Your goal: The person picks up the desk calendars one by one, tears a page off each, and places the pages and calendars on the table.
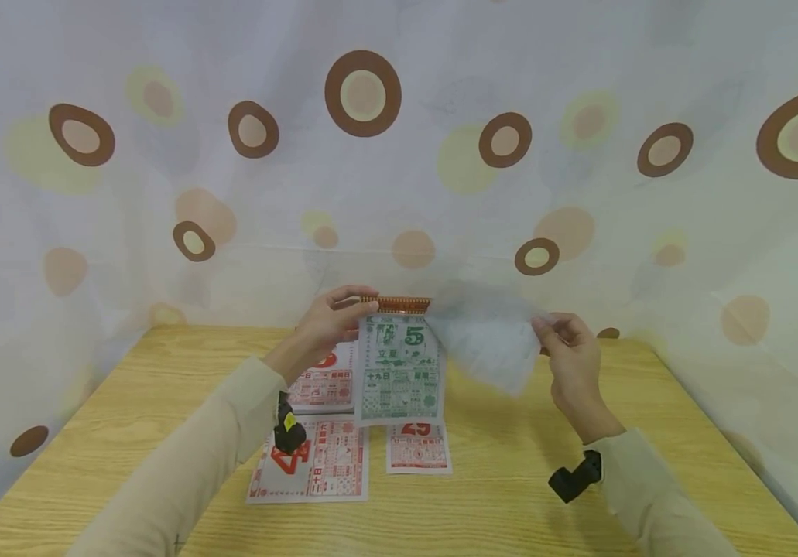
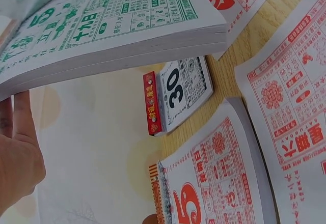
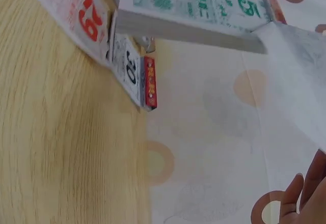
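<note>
My left hand [image 1: 329, 319] grips a thick tear-off calendar [image 1: 399, 379] by the top left of its orange binding, thumb in front. The calendar is held up off the table, its front page printed in green with a large 5. With my right hand [image 1: 573, 367] I pinch the far corner of a thin, whitish sheet [image 1: 492, 340], stretched out to the right. The sheet's other end meets the pad just below the binding; whether it is still attached there I cannot tell. In the left wrist view, fingers [image 2: 23, 117] support the pad from behind.
Below on the wooden table [image 1: 510, 480] lie a loose red-printed sheet [image 1: 339, 464], another numbered 29 [image 1: 419, 449], and a red-printed calendar pad [image 2: 209, 178]. A smaller pad numbered 30 [image 2: 183, 89] has a red header. A dotted curtain [image 1: 412, 186] hangs behind the table.
</note>
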{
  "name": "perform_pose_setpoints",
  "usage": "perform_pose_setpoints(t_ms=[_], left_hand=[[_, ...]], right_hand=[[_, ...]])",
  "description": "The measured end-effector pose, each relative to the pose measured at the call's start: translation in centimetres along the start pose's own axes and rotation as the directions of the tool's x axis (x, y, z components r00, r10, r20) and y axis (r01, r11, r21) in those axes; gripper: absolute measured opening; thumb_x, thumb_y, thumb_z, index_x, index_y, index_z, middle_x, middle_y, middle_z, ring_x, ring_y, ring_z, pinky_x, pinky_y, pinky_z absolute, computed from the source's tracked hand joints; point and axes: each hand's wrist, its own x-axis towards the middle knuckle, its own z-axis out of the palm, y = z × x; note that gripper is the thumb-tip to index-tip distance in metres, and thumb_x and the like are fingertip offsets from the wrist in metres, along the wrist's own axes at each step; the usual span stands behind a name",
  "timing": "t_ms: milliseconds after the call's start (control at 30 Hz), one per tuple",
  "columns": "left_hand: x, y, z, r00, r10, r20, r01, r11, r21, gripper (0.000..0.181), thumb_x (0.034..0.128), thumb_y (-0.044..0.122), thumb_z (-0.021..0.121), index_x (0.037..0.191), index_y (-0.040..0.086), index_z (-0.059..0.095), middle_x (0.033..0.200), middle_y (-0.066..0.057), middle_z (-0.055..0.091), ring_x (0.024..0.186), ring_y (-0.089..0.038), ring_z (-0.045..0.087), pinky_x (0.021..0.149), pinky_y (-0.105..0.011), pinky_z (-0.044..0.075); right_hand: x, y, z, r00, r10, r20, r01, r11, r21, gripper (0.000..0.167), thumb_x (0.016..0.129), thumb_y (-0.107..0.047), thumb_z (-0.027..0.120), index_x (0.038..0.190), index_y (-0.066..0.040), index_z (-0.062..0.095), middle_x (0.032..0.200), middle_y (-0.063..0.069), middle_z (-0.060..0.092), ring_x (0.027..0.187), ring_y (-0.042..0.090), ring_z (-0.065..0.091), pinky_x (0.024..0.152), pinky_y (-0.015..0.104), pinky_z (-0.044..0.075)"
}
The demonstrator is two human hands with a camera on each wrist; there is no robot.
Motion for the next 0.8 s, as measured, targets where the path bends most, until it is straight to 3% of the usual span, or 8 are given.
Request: perform_pose_setpoints(t_ms=[167, 500, 800], left_hand=[[-0.1, 0.0, -0.2, 0.999, 0.034, 0.003, -0.034, 0.999, -0.029, 0.037, 0.0871, 0.014, 0.061, 0.122, 0.005, 0.052, 0.106, -0.006, 0.061, 0.089, -0.017, 0.064, 0.079, -0.033, 0.054], [-0.1, 0.0, -0.5, 1.0, 0.022, 0.015, -0.022, 0.999, -0.043, 0.033, 0.0864, 0.016, 0.063, 0.118, 0.008, 0.056, 0.108, -0.006, 0.061, 0.09, -0.017, 0.064, 0.077, -0.031, 0.055], [-0.3, 0.1, -0.6, 0.999, 0.022, 0.03, -0.021, 0.999, -0.045, 0.035, 0.0862, 0.015, 0.063, 0.119, 0.007, 0.055, 0.104, -0.005, 0.062, 0.088, -0.017, 0.064, 0.076, -0.031, 0.055]], right_hand=[[0.2, 0.0, -0.5, 1.0, -0.003, -0.009, 0.003, 1.0, 0.006, 0.019, 0.08, -0.011, 0.068, 0.09, 0.003, 0.059, 0.069, -0.004, 0.055, 0.058, 0.006, 0.053, 0.053, 0.016, 0.049], [0.6, 0.0, -1.1, 0.999, 0.021, -0.029, -0.018, 0.996, 0.083, 0.013, 0.08, -0.008, 0.068, 0.085, -0.002, 0.059, 0.075, -0.003, 0.057, 0.057, 0.005, 0.056, 0.052, 0.016, 0.049], [1.0, -0.1, -1.5, 0.999, -0.006, -0.041, 0.011, 0.995, 0.1, 0.012, 0.079, -0.007, 0.068, 0.086, -0.001, 0.06, 0.075, -0.002, 0.057, 0.056, 0.006, 0.056, 0.052, 0.016, 0.049]])
